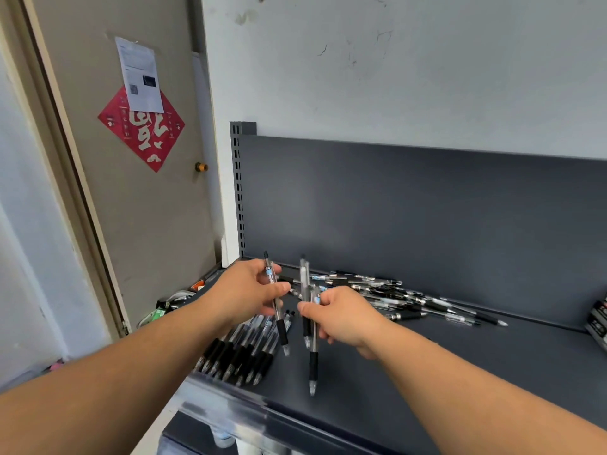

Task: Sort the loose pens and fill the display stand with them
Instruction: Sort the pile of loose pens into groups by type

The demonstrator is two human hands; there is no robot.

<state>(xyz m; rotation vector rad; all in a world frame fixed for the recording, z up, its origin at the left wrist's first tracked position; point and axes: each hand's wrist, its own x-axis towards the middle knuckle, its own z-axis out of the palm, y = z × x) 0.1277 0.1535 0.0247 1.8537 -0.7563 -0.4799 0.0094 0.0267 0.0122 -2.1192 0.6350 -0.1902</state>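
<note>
- Dark shelf [460, 372] holds scattered pens [404, 298] and a sorted row [236, 354].
- Left hand [244, 295] pinches one pen [281, 330]; right hand [345, 318] grips two pens [313, 366].
- Light, stiff, probably slippery; best pinched mid-barrel.

Beige door [147, 208], red diamond paper [141, 136] on it, white printed sheet [139, 75] overlapping its top corner, brass knob [201, 166] at the door edge, cracked white wall [394, 77].

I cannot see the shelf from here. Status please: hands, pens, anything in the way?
Left hand holds one pen. Right hand holds two pens. Sorted row front left, loose pile behind. No obstacle seen.
</note>
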